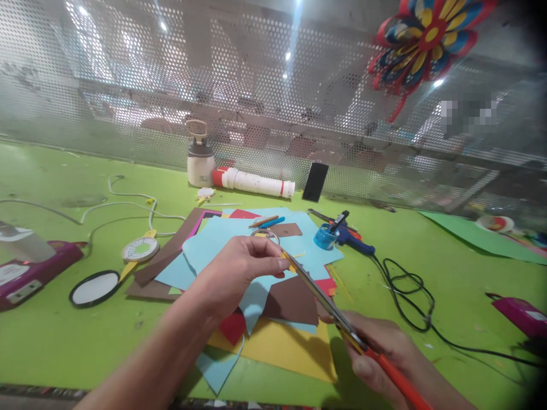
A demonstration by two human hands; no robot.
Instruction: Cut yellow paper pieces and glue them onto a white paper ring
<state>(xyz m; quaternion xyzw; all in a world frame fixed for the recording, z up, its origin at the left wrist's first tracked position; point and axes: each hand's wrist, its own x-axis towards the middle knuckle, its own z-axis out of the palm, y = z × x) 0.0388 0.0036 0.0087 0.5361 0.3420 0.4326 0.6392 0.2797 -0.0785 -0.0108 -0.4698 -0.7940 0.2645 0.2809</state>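
Left hand (243, 263): grip pinched on yellow piece (292, 267); right hand (382, 341): grip closed around scissors (361, 344). Cut slowly, keeping the blades (317, 290) off the pinching fingertips (282, 264).

Paper stack (213, 245) mid-surface (401, 228). Two pens (272, 222) on its rear part; scissors (327, 304) above its right side. Tape roll (325, 243) at right rear edge, glue gun (358, 244) just right of it. Left of stack: disc (141, 249); farther left, power strip (55, 267). Behind stack as I stand, left to right: bottle (200, 169), tube (256, 183), phone (315, 182). Perforated panel (239, 102) rearmost.
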